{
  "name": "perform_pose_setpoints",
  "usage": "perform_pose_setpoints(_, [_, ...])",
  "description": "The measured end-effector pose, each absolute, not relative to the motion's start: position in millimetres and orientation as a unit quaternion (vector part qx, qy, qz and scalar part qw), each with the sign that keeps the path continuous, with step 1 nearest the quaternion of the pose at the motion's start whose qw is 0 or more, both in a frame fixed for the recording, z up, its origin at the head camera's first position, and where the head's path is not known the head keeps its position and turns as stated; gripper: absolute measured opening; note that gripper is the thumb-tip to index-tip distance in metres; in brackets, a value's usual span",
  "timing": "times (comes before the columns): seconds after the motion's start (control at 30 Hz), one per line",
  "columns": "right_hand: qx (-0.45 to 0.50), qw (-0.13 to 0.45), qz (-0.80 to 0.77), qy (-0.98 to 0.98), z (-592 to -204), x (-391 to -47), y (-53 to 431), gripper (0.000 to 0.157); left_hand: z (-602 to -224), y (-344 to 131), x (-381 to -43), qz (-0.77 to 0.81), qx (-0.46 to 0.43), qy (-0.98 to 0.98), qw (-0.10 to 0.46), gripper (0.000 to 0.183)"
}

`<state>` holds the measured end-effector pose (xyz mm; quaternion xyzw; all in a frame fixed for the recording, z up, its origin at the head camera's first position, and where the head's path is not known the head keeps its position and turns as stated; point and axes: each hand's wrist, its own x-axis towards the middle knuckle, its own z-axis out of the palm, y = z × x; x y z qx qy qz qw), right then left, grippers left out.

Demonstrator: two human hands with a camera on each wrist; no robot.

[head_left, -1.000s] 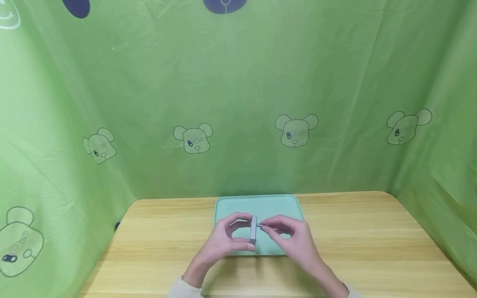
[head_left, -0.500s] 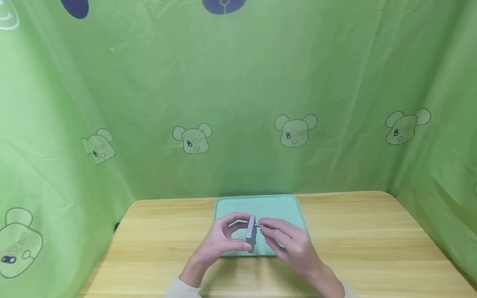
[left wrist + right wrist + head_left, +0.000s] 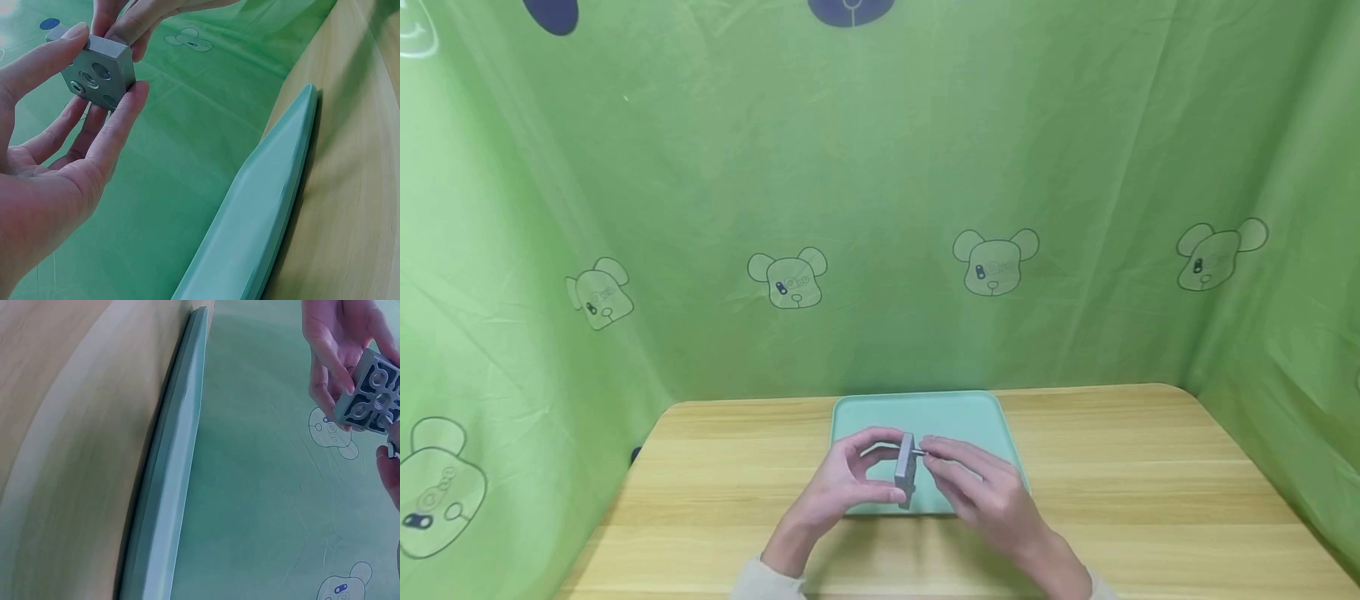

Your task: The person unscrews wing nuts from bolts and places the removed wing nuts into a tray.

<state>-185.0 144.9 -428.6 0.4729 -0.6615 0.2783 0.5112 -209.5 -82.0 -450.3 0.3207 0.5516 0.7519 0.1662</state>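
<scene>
My left hand [image 3: 835, 483] grips a small square grey metal block [image 3: 905, 469] by its edges, thumb on one side and fingers on the other. In the left wrist view the block [image 3: 103, 72] shows a flat face with several round holes. Its other face, in the right wrist view, is ribbed, with ring-shaped bosses around the holes. From the right, my right hand [image 3: 996, 496] pinches a thin silver metal rod [image 3: 920, 452] whose tip meets the ribbed face near one corner hole. The fingertips hide most of the rod. Both hands are raised above the tray.
A pale green rectangular tray [image 3: 955, 408] lies on the wooden table [image 3: 1135, 467], beneath and behind the hands. Green cloth [image 3: 880, 167] printed with bear heads encloses the table at the back and both sides.
The block has tilted, showing more of its edge, and moved slightly left. My right hand's fingers have turned over the rod. During the last half second hardly anything has shifted.
</scene>
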Motion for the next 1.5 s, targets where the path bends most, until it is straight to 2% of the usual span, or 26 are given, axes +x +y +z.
perform_pose_setpoints(0.1, [0.449, 0.46, 0.347, -0.683, -432.9, -184.9, 146.6, 0.012, -449.3, -82.2, -208.9, 0.748, 0.308, 0.565, 0.162, 0.066])
perform_pose_setpoints(0.17, [0.416, 0.412, 0.409, -0.699, -435.6, -183.9, 148.6, 0.02, -449.0, -81.8, -208.9, 0.745, 0.3, 0.575, 0.156, 0.067])
perform_pose_setpoints(0.27, [0.339, 0.309, 0.519, -0.721, -437.9, -180.2, 152.0, 0.036, -449.3, -80.4, -209.1, 0.735, 0.292, 0.597, 0.139, 0.067])
perform_pose_setpoints(0.43, [0.17, 0.128, 0.665, -0.716, -437.7, -177.9, 157.4, 0.027, -451.2, -77.0, -210.0, 0.7, 0.3, 0.639, 0.11, 0.069])
perform_pose_setpoints(0.5, [0.12, 0.072, 0.694, -0.706, -437.3, -178.9, 159.3, 0.03, -451.7, -76.0, -210.0, 0.69, 0.307, 0.647, 0.104, 0.069])
perform_pose_setpoints(0.63, [0.073, -0.015, 0.719, -0.691, -437.1, -181.5, 162.4, 0.042, -451.4, -75.0, -209.1, 0.681, 0.316, 0.652, 0.1, 0.069])
perform_pose_setpoints(0.73, [0.067, -0.057, 0.726, -0.682, -438.0, -182.6, 163.8, 0.047, -450.8, -74.5, -208.6, 0.676, 0.32, 0.657, 0.097, 0.068])
perform_pose_setpoints(0.93, [0.081, -0.086, 0.729, -0.675, -440.3, -184.0, 165.7, 0.048, -450.3, -72.8, -207.8, 0.664, 0.321, 0.669, 0.094, 0.067])
perform_pose_setpoints(1.2, [0.08, -0.08, 0.717, -0.688, -442.2, -184.5, 166.1, 0.041, -449.9, -71.2, -206.2, 0.665, 0.318, 0.668, 0.098, 0.068])
perform_pose_setpoints(1.33, [0.098, -0.048, 0.699, -0.706, -439.6, -182.9, 165.5, 0.035, -449.4, -70.8, -205.9, 0.669, 0.31, 0.668, 0.101, 0.069])
perform_pose_setpoints(1.5, [0.126, 0.029, 0.664, -0.736, -434.5, -177.9, 159.1, 0.02, -451.5, -72.4, -207.0, 0.688, 0.294, 0.653, 0.116, 0.066])
